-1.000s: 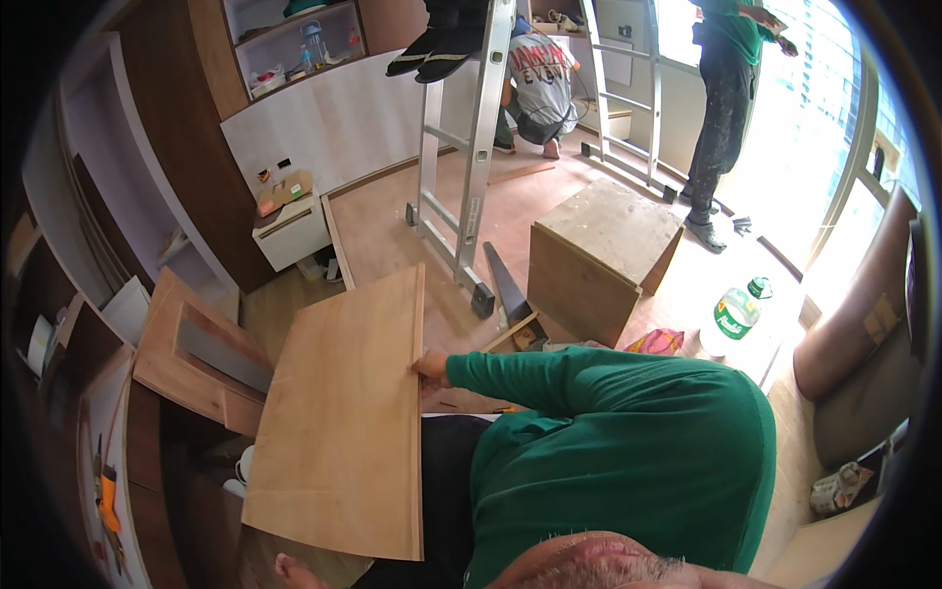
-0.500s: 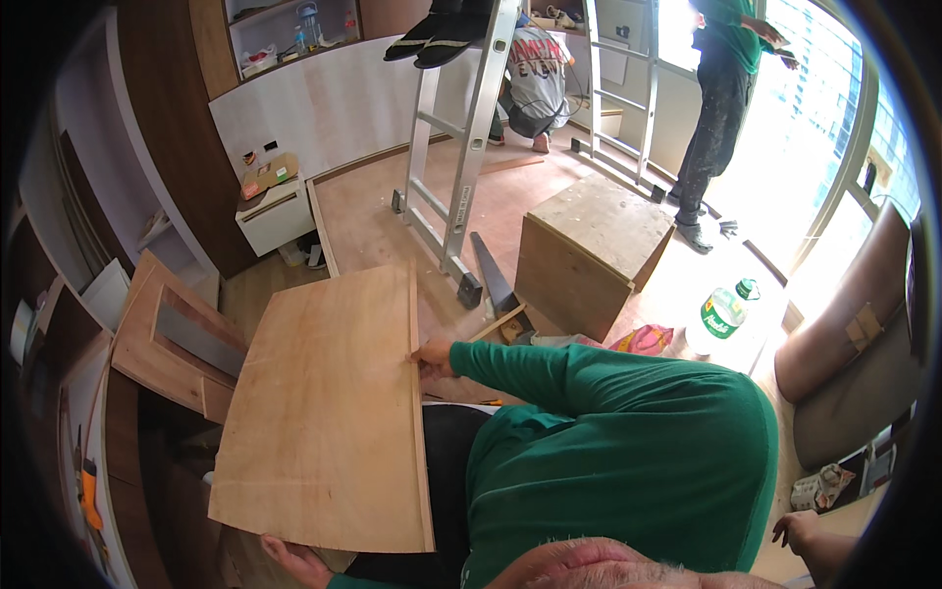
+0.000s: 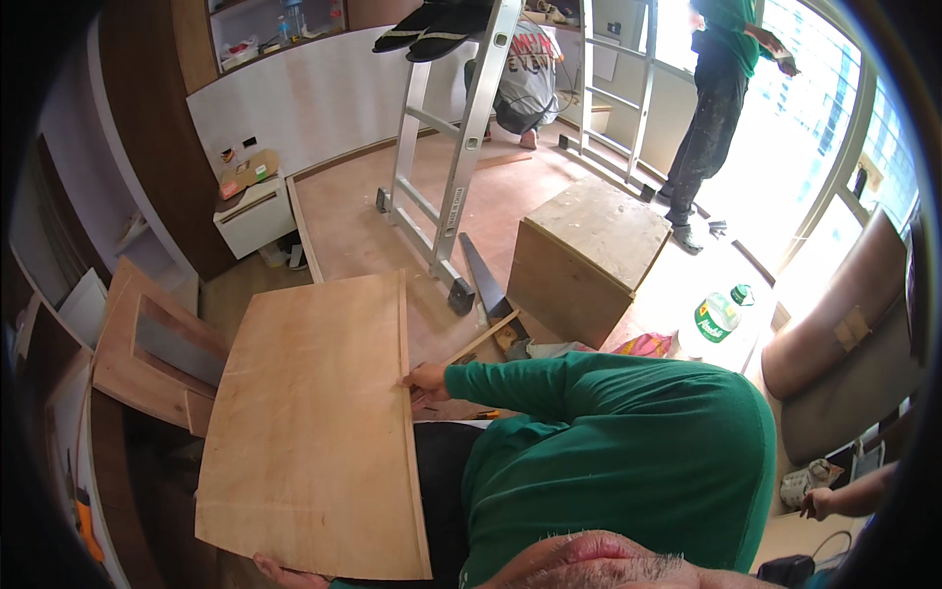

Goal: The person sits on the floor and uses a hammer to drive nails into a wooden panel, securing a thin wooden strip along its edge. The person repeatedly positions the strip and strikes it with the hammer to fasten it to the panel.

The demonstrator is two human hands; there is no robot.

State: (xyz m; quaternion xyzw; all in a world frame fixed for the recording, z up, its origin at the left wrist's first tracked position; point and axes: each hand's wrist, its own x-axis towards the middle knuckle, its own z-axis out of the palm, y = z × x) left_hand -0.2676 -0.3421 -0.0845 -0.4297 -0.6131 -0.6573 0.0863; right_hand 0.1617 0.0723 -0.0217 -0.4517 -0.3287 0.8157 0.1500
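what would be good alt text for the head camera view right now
The right hand grips the side of a wooden board, with the left hand at its lower edge. Beyond are a saw, a metal ladder, a crouching person and a standing person near a bright window.

Room under interior fit-out, evidenced by: aluminium ladder (image 3: 458, 206), standing inside left edge of bare wooden floor (image 3: 339, 216); handsaw (image 3: 483, 275), beside ladder's foot; unfinished wooden box (image 3: 564, 290); built-in shelves (image 3: 257, 18); tall window (image 3: 810, 98), right.
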